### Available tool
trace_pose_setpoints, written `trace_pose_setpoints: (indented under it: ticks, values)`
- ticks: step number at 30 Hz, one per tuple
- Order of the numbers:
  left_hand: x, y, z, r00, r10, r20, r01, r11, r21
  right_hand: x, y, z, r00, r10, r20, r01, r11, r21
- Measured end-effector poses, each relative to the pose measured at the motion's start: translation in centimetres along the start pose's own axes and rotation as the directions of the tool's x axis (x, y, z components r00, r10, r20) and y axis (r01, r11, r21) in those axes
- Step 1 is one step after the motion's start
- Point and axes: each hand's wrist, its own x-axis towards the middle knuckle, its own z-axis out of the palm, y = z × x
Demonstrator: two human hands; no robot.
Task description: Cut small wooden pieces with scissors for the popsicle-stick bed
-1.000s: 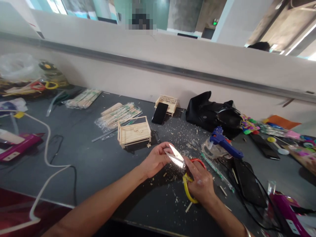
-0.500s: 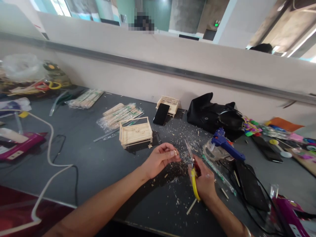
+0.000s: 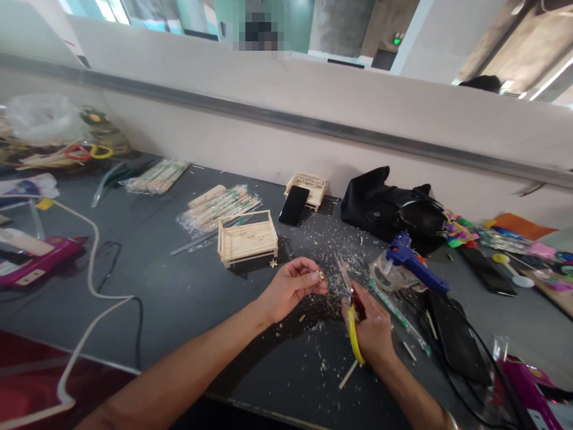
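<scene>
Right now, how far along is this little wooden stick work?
The near frame and far frame look assembled, with flower pieces on the near one. The left hand holds a small wooden piece, the right hand scissors. That piece and a loose flower probably remain.

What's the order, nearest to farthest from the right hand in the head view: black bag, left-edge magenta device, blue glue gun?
From the right hand:
1. Blue glue gun: beyond it, rightward.
2. Black bag: farther back, by the wall.
3. Magenta device: far left.
</scene>
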Motion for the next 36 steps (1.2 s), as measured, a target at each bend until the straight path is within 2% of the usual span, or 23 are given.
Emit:
trace_pose_setpoints:
  ticks: [12,25,36]
  values:
    - [-0.1,-0.3,0.1,1.000,0.016,0.022,-0.016,1.000,0.009,0.0,-0.9,-0.6,0.971,-0.231,0.068,0.239,0.959,-0.155]
    - [-0.2,-0.5,0.2,0.998,-0.019,0.064,0.020,1.000,-0.016,0.0,-1.2,-0.7,0.965,-0.256,0.058,0.262,0.947,-0.186]
    - [-0.3,-0.2,0.2,0.999,-0.024,0.048,0.024,1.000,-0.004,0.3,-1.4,-0.8,0.955,-0.289,0.067,0.297,0.934,-0.199]
